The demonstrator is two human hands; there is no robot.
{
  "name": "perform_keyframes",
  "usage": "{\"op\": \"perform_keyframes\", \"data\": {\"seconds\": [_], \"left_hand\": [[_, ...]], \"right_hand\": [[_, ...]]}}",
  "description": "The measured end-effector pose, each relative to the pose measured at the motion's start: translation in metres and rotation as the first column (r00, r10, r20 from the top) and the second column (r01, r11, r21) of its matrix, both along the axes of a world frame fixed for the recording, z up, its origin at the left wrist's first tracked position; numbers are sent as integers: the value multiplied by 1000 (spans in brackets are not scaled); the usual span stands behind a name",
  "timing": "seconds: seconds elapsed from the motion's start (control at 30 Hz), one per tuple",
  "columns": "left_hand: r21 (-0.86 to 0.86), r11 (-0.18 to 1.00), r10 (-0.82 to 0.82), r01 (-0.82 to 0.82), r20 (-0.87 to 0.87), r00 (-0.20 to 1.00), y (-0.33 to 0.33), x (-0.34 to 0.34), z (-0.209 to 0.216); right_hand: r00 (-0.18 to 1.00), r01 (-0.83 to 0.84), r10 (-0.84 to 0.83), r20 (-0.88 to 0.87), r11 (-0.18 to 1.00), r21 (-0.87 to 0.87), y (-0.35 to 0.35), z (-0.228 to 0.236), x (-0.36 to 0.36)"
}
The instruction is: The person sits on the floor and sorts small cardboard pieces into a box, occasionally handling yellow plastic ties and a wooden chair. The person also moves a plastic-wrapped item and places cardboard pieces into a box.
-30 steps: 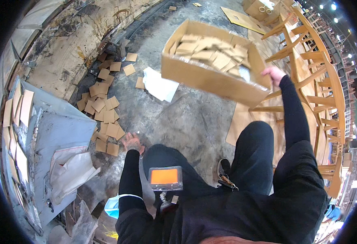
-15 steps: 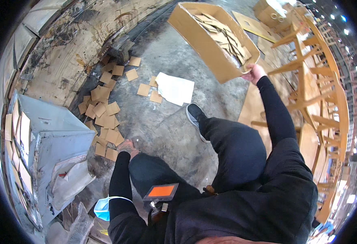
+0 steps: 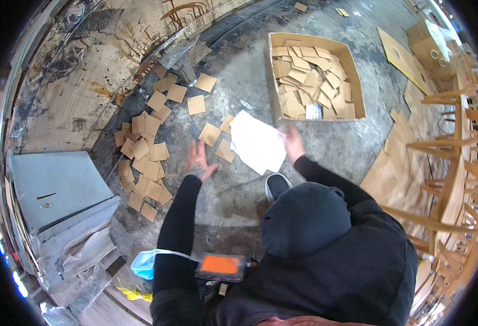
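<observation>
At its right edge, a white sheet of paper [image 3: 256,142] is pinched by my right hand [image 3: 293,144], slightly blurred. My left hand [image 3: 200,162] is open with fingers spread, just left of the square brown cardboard pieces [image 3: 225,150] beside the sheet. More squares lie heaped in a loose pile [image 3: 149,155] left of that hand. Beyond my right hand, a shallow cardboard box [image 3: 321,117] sits flat on the floor, filled with similar pieces. A blue face mask [image 3: 144,264] hangs by its loop around my left forearm.
A grey metal cabinet [image 3: 59,185] stands at the left, near a stained wooden board [image 3: 73,108]. Wooden chairs [image 3: 451,179] are stacked along the right, over flat cardboard sheets [image 3: 399,157]. My shoe [image 3: 277,186] is just below the paper.
My right hand has set the tilted box down on the floor, let go and moved to the paper. My left hand has come up and right, away from the pile.
</observation>
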State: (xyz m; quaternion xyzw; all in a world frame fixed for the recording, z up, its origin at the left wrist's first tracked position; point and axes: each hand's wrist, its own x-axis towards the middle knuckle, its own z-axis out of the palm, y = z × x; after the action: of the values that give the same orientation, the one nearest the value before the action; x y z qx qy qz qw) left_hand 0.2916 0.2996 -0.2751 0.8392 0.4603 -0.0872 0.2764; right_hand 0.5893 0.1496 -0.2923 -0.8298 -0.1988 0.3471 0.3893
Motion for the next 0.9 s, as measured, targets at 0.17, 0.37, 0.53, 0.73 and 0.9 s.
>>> {"op": "perform_keyframes", "data": {"seconds": [0.17,0.37,0.53,0.73,0.9], "left_hand": [[11,992,122,-126,-334,935,-9,75,7],[55,996,87,-72,-346,934,-21,89,-11],[83,994,97,-75,-313,945,-17,100,-12],[180,977,-65,118,-276,959,-6,105,-8],[23,996,-73,84,-295,953,3,109,-18]], "right_hand": [[618,-482,679,396,726,-491,9,1,-27],[587,-770,804,90,590,-244,27,23,-19],[872,-482,386,302,788,384,69,64,33],[897,-104,45,440,988,110,104,79,182],[263,-141,199,944,976,-166,81,78,177]]}}
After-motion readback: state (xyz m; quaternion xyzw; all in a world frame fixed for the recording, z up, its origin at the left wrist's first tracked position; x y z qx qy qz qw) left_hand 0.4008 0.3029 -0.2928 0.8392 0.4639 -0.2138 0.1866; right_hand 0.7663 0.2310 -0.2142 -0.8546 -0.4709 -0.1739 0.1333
